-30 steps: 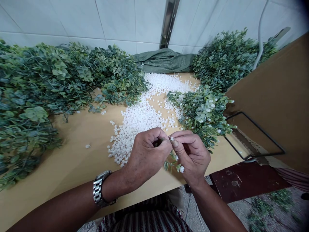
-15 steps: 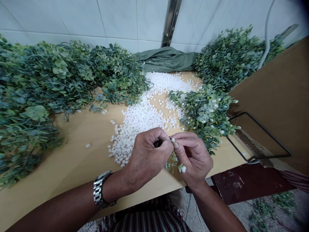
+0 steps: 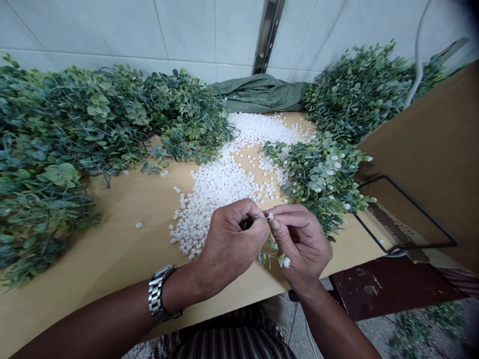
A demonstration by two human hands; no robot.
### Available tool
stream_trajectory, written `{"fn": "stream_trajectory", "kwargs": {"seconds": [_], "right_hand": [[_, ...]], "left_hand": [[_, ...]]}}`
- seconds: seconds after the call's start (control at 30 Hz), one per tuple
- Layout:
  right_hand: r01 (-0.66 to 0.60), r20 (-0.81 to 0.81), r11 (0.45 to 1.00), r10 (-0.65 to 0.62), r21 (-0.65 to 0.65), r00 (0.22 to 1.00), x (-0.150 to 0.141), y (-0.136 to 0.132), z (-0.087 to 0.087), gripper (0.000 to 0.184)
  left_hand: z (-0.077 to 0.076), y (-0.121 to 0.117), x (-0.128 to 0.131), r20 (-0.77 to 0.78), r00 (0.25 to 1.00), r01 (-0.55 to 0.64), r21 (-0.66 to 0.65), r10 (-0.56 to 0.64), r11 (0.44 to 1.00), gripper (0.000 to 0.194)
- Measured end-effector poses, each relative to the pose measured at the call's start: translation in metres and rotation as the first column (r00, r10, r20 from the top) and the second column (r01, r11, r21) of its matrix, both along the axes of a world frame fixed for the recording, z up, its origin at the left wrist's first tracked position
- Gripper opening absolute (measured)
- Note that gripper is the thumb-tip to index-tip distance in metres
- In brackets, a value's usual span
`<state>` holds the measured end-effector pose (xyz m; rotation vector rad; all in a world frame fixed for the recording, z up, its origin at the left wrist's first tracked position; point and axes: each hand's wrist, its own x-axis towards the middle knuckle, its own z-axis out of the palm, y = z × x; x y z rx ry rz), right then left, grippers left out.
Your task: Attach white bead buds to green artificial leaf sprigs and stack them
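Observation:
My left hand (image 3: 232, 244), with a metal watch (image 3: 161, 293) on its wrist, is closed in a pinch on an artificial greenery sprig (image 3: 270, 257). Most of the sprig's stem is hidden by the fingers. Against it my right hand (image 3: 305, 247) pinches a small white bead-like bud (image 3: 271, 216) between thumb and forefinger, at the sprig's tip. Another white bud (image 3: 286, 262) sits on a lower twig, beside the right palm. Just beyond both hands spreads a heap of loose white buds (image 3: 220, 182).
Artificial greenery (image 3: 112, 114) is piled along the left. A bunch with white buds (image 3: 322, 169) lies right of the heap, and more foliage (image 3: 362, 89) stands behind it. A cardboard box (image 3: 430, 134) and a black wire frame (image 3: 415, 245) border the right. Green cloth (image 3: 262, 93) lies against the wall.
Both hands keep the same pinch on the sprig and bud, almost still. The whole view has shifted slightly, so everything appears a little further right.

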<state>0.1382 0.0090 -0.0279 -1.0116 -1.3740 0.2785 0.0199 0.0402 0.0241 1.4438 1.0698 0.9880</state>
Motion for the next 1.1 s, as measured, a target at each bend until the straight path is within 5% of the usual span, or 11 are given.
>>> {"fn": "stream_trajectory", "kwargs": {"seconds": [0.47, 0.93, 1.1], "right_hand": [[0.012, 0.125, 0.998, -0.021, 0.068, 0.992, 0.002, -0.001, -0.003, 0.025], [-0.139, 0.089, 0.990, 0.141, -0.030, 0.986, 0.010, 0.002, -0.002, 0.022], [-0.197, 0.134, 0.975, 0.209, -0.099, 0.969, 0.023, 0.003, 0.004, 0.024]], "left_hand": [[0.000, -0.001, -0.001, -0.006, 1.000, 0.006, 0.023, -0.006, 1.000, 0.019], [-0.008, 0.000, -0.002, -0.191, 0.981, 0.067, 0.155, -0.036, 0.986, 0.020], [-0.008, 0.008, -0.008, -0.066, 0.987, 0.153, 0.053, -0.149, 0.987, 0.016]]}}
